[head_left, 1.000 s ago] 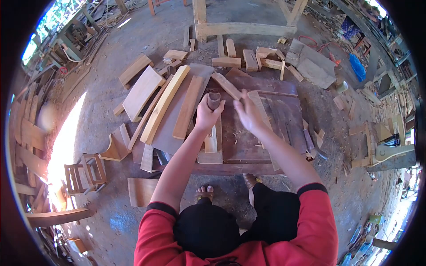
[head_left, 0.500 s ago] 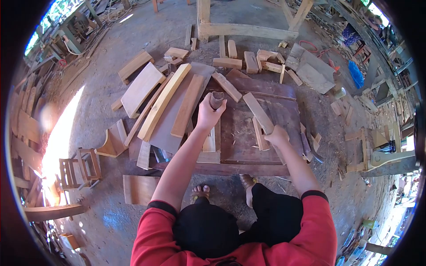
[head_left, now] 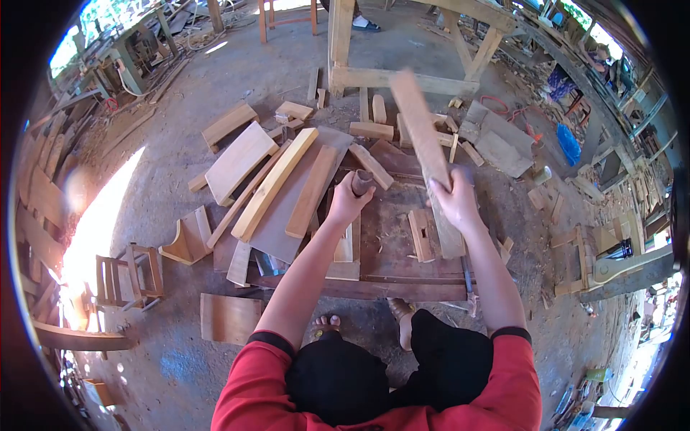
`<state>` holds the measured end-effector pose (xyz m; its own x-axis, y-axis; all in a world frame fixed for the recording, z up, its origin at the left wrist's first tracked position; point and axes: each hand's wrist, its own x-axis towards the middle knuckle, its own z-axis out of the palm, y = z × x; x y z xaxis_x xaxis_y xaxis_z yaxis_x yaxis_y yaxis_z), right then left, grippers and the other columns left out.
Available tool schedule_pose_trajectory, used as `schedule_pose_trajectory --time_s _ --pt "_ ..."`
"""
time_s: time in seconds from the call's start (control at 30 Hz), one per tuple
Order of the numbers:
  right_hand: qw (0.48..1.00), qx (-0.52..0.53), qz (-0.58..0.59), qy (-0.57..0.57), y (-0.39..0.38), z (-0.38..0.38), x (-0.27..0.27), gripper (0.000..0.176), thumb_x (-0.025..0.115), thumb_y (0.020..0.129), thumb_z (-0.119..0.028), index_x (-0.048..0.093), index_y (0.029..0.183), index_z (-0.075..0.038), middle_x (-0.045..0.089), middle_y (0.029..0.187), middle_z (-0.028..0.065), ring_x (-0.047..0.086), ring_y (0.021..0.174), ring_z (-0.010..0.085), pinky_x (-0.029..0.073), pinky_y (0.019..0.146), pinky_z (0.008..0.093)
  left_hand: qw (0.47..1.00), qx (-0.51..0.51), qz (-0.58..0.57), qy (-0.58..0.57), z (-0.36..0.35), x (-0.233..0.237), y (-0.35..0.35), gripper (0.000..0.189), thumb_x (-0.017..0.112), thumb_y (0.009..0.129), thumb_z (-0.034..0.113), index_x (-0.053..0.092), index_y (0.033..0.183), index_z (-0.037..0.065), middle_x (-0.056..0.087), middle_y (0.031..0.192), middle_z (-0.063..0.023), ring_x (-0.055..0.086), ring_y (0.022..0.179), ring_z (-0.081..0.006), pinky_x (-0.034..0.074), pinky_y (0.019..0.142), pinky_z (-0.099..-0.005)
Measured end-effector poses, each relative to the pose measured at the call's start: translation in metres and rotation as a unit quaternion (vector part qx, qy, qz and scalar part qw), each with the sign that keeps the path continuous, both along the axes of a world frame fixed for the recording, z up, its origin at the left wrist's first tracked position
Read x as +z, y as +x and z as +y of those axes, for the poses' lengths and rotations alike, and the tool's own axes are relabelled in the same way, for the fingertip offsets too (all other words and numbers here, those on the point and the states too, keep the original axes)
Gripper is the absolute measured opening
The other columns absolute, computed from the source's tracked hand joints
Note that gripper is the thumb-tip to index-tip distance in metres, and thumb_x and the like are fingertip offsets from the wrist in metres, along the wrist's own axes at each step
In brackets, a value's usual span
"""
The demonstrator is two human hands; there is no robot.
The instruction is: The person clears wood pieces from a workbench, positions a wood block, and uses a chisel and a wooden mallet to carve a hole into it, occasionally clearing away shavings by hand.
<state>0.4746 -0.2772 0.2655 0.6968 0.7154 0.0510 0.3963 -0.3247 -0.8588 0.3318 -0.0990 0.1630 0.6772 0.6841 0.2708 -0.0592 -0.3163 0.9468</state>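
Note:
My left hand (head_left: 348,203) is wrapped round a dark rounded wooden handle (head_left: 361,182), above the left part of a low dark wooden bench (head_left: 388,237). In my right hand (head_left: 456,197) is a long flat wooden board (head_left: 420,122), lifted and slanting away from me, its far end blurred. Under the board, a short mortised wood block (head_left: 421,235) lies on the bench. A long yellowish beam (head_left: 274,185) and a reddish-brown plank (head_left: 311,191) rest left of my left hand.
Beyond the bench, wood offcuts (head_left: 371,130) lie on the floor before a wooden table frame (head_left: 402,80). A small wooden chair (head_left: 131,276) stands at left. A person's foot (head_left: 365,24) shows at the top. A blue bag (head_left: 568,144) lies at right.
My right hand has raised the board, and its far end has swung up and away. My left hand still holds the handle. The view has shifted slightly, and a person's foot now shows at the top.

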Motion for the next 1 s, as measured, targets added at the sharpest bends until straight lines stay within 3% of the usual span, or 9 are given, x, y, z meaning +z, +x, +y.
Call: schedule_pose_trajectory --time_s 0.17,0.27,0.37,0.5,0.57,0.73,0.87,0.97,1.0 --pt "0.977 -0.004 -0.092 0.192 -0.045 0.032 0.046 0.032 0.062 0.084 -0.023 0.044 0.091 0.003 0.062 0.076 0.0184 0.065 0.064 0.0277 0.05 0.055 0.0364 1.0 -0.027 0.003 -0.011 0.004 -0.005 -0.002 0.032 0.072 0.072 0.012 0.056 0.098 0.003 0.059 0.086 -0.0026 0.051 0.081 -0.0111 0.042 0.077 -0.0272" --pt "0.962 0.044 -0.229 -0.145 -0.076 0.032 0.041 0.03 0.054 0.088 -0.027 0.046 0.1 0.0 0.061 0.076 0.0193 0.064 0.071 0.0301 0.049 0.06 0.0421 1.0 -0.008 0.001 0.01 0.008 -0.011 0.002 0.035 0.073 0.07 0.011 0.056 0.098 0.002 0.062 0.084 -0.0093 0.057 0.079 -0.0146 0.045 0.076 -0.0292" --pt "0.933 0.069 -0.285 -0.207 -0.074 0.033 0.049 0.029 0.054 0.086 -0.03 0.046 0.097 -0.003 0.061 0.072 0.0203 0.06 0.068 0.0408 0.049 0.061 0.0471 0.999 -0.044 -0.02 -0.016 0.01 -0.016 0.0 0.035 0.074 0.07 0.013 0.056 0.098 0.004 0.056 0.08 -0.0008 0.049 0.077 -0.0112 0.043 0.073 -0.0277" --pt "0.982 -0.003 -0.122 0.142 -0.078 0.035 0.083 0.032 0.052 0.089 -0.032 0.044 0.094 -0.001 0.061 0.071 0.0206 0.063 0.067 0.0364 0.048 0.057 0.0439 1.0 -0.007 0.026 0.012 0.008 -0.011 -0.007 0.034 0.074 0.07 0.014 0.056 0.097 0.005 0.055 0.077 0.0005 0.048 0.073 -0.0106 0.043 0.07 -0.0269" --pt "0.976 -0.016 -0.143 0.163 -0.084 0.032 0.077 0.033 0.05 0.09 -0.032 0.043 0.095 0.0 0.061 0.072 0.0206 0.063 0.068 0.0367 0.048 0.057 0.0441 0.999 -0.008 0.036 0.017 0.011 -0.006 -0.003 0.033 0.074 0.07 0.014 0.056 0.096 0.005 0.055 0.077 0.0007 0.047 0.072 -0.0103 0.042 0.07 -0.0265" --pt "0.936 0.091 -0.286 -0.185 -0.079 0.033 0.036 0.029 0.05 0.088 -0.029 0.042 0.098 -0.003 0.061 0.072 0.0213 0.06 0.065 0.0392 0.047 0.056 0.048 0.998 -0.036 -0.045 -0.006 0.01 -0.018 0.002 0.035 0.073 0.069 0.013 0.056 0.097 0.002 0.059 0.081 -0.0089 0.054 0.075 -0.0154 0.045 0.074 -0.0298" --pt "0.985 0.003 -0.169 0.047 -0.079 0.03 0.052 0.028 0.053 0.087 -0.028 0.042 0.095 -0.003 0.059 0.068 0.0226 0.059 0.062 0.0414 0.046 0.053 0.0476 0.999 -0.015 0.042 0.001 0.007 -0.011 -0.003 0.035 0.073 0.069 0.013 0.056 0.098 0.002 0.06 0.082 -0.0081 0.054 0.077 -0.0145 0.045 0.075 -0.0297" --pt "0.984 0.016 -0.176 -0.014 -0.088 0.028 0.039 0.028 0.051 0.088 -0.029 0.042 0.095 -0.003 0.06 0.069 0.0226 0.06 0.063 0.0407 0.048 0.055 0.0474 0.999 -0.03 0.023 -0.029 0.01 -0.016 -0.001 0.035 0.072 0.069 0.013 0.056 0.098 0.002 0.06 0.083 -0.0077 0.055 0.078 -0.0146 0.045 0.075 -0.0294" --pt "0.955 0.07 -0.246 -0.151 -0.087 0.03 0.029 0.027 0.05 0.088 -0.029 0.043 0.094 -0.004 0.06 0.069 0.0217 0.061 0.064 0.0397 0.049 0.056 0.0477 0.999 -0.04 -0.016 -0.029 0.011 -0.021 0.001 0.034 0.072 0.069 0.013 0.056 0.097 0.002 0.06 0.083 -0.0074 0.055 0.078 -0.0146 0.044 0.075 -0.0292"
